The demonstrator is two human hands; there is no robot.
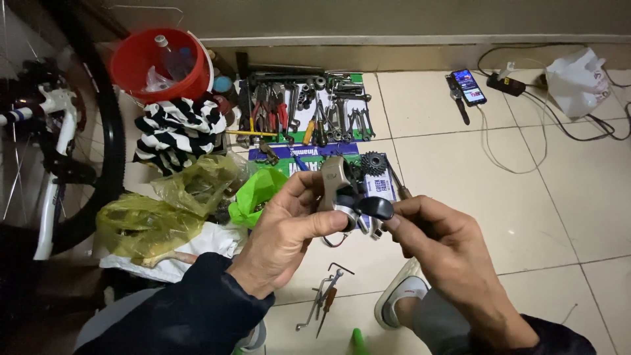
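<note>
Shifter [342, 190], a grey bicycle gear-lever unit, sits up in front of the chest over the tile floor [526, 197], pinched in the left hand [289, 230] with the thumb across its lower body and the fingers wrapped behind. Right hand [440, 240] grips a black-handled tool [374, 208], probably a screwdriver, tip hidden against the unit's underside. Best bet for this step, as I read it: keep the left thumb clamping the body hard, drive the tool in line with the fastener, and watch the short cable end [335, 242] dangling below. Small parts that drop would land on open tile by the white shoe [401, 296], near the hex keys and small wrenches [325, 296] lying there. Room: clear tile to the right up to the phone [469, 86] and its cables; ahead, the tool spread [305, 108] on cardboard and a loose cog [373, 163]; left is crowded by plastic bags [171, 210], red bucket [161, 62] and bicycle wheel [98, 131].
</note>
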